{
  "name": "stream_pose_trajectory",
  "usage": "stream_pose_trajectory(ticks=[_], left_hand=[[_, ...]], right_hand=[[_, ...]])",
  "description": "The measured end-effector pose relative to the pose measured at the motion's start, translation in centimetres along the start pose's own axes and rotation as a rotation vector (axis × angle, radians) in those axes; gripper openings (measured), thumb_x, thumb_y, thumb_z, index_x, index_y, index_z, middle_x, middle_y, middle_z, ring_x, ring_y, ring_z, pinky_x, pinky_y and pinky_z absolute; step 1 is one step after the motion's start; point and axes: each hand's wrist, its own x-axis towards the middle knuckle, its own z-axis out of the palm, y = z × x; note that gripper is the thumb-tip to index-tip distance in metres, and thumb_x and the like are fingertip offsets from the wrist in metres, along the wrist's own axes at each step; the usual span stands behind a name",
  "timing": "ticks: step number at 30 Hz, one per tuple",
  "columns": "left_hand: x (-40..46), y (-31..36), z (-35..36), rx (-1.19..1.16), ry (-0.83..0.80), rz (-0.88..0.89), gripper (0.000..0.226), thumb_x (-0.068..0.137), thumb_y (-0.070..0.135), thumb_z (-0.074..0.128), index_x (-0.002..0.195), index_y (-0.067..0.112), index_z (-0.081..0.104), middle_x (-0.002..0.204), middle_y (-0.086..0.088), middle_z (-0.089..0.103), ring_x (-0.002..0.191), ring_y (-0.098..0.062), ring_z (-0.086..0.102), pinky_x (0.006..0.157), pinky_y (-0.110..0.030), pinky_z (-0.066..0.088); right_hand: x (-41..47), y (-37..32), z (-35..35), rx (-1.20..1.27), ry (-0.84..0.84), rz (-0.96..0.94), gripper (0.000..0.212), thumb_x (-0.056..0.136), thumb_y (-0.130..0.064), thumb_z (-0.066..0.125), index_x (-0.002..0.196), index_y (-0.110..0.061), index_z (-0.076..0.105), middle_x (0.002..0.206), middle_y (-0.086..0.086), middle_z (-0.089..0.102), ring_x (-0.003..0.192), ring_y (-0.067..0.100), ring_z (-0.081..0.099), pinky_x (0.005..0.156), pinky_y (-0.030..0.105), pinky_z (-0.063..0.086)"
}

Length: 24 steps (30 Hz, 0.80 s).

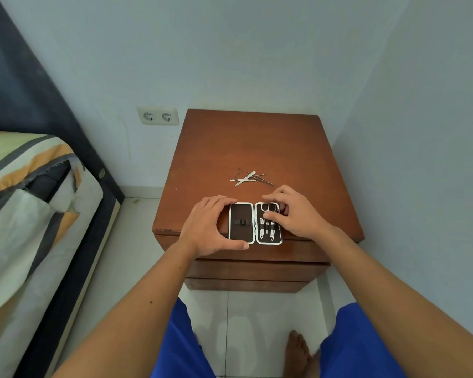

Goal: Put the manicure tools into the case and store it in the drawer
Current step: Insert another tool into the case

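Note:
A small manicure case (242, 223) lies open flat near the front edge of a brown wooden nightstand (257, 148). Its left half is bare dark lining with one strap. Its right half holds clippers and scissors (268, 207) under a strap. My left hand (206, 227) grips the left half, fingers over the far edge and thumb at the near edge. My right hand (292, 211) rests on the right half, its fingers curled around the scissors. Several loose thin metal tools (250, 178) lie in a small pile just behind the case.
The nightstand's drawer fronts (257, 268) are closed below the top. A bed with a striped cover (25, 200) stands to the left. A double wall socket (158, 115) is on the back wall. A wall runs close along the right. My knees and a bare foot are below.

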Motion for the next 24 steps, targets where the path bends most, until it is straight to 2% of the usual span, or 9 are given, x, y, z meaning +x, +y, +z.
stream_pose_trajectory(ticks=[4, 6, 8, 11, 16, 22, 24], left_hand=[[0.0, 0.0, 0.0, 0.003, 0.004, 0.001, 0.108, 0.056, 0.088, 0.079, 0.147, 0.038, 0.047, 0.149, 0.017, 0.049, 0.140, -0.008, 0.038, 0.119, -0.038, 0.034], [0.0, 0.0, 0.0, 0.004, 0.006, 0.000, 0.108, 0.056, 0.088, 0.079, 0.147, 0.039, 0.047, 0.149, 0.017, 0.049, 0.140, -0.008, 0.038, 0.119, -0.039, 0.035], [-0.1, 0.0, 0.0, 0.005, 0.001, -0.002, 0.109, 0.056, 0.089, 0.078, 0.147, 0.039, 0.047, 0.150, 0.017, 0.049, 0.141, -0.008, 0.038, 0.119, -0.039, 0.035], [-0.1, 0.1, 0.0, 0.010, 0.000, -0.001, 0.109, 0.057, 0.089, 0.078, 0.148, 0.038, 0.046, 0.150, 0.016, 0.048, 0.140, -0.009, 0.038, 0.119, -0.039, 0.034], [-0.1, 0.2, -0.1, 0.010, -0.008, -0.008, 0.109, 0.057, 0.089, 0.077, 0.149, 0.038, 0.046, 0.152, 0.016, 0.047, 0.141, -0.009, 0.037, 0.120, -0.038, 0.034], [-0.2, 0.2, 0.0, 0.015, -0.016, -0.013, 0.110, 0.058, 0.091, 0.075, 0.149, 0.038, 0.045, 0.153, 0.015, 0.047, 0.141, -0.010, 0.037, 0.120, -0.040, 0.034], [-0.1, 0.2, 0.0, 0.014, -0.018, -0.012, 0.109, 0.058, 0.090, 0.075, 0.149, 0.038, 0.045, 0.153, 0.015, 0.047, 0.141, -0.010, 0.037, 0.120, -0.040, 0.034]], right_hand=[[-1.1, -0.3, 0.0, -0.055, -0.004, -0.005, 0.066, 0.083, -0.053, 0.079, 0.140, -0.023, 0.063, 0.124, -0.013, 0.051, 0.111, 0.010, 0.049, 0.092, 0.023, 0.042], [-1.6, -0.3, 0.0, -0.128, -0.058, -0.016, 0.080, 0.079, -0.060, 0.080, 0.146, -0.021, 0.059, 0.130, -0.011, 0.048, 0.118, 0.015, 0.040, 0.103, 0.027, 0.037], [-1.9, -0.3, 0.0, -0.169, -0.072, -0.031, 0.086, 0.079, -0.060, 0.081, 0.149, -0.019, 0.055, 0.134, -0.009, 0.045, 0.120, 0.015, 0.033, 0.109, 0.028, 0.031], [-2.3, -0.3, 0.1, -0.183, -0.059, -0.042, 0.084, 0.081, -0.058, 0.080, 0.150, -0.020, 0.054, 0.136, -0.011, 0.043, 0.121, 0.014, 0.029, 0.109, 0.026, 0.027], [-2.7, -0.4, 0.1, -0.151, -0.072, -0.040, 0.071, 0.079, -0.054, 0.084, 0.140, -0.026, 0.063, 0.131, -0.012, 0.048, 0.117, 0.015, 0.032, 0.108, 0.027, 0.033], [-3.1, -0.9, -0.1, -0.127, -0.096, -0.030, 0.060, 0.081, -0.049, 0.084, 0.134, -0.027, 0.068, 0.124, -0.013, 0.050, 0.115, 0.015, 0.034, 0.099, 0.022, 0.030], [-3.2, -1.0, -0.2, -0.115, -0.101, -0.023, 0.059, 0.080, -0.051, 0.084, 0.132, -0.028, 0.068, 0.124, -0.014, 0.050, 0.115, 0.014, 0.035, 0.095, 0.015, 0.029]])
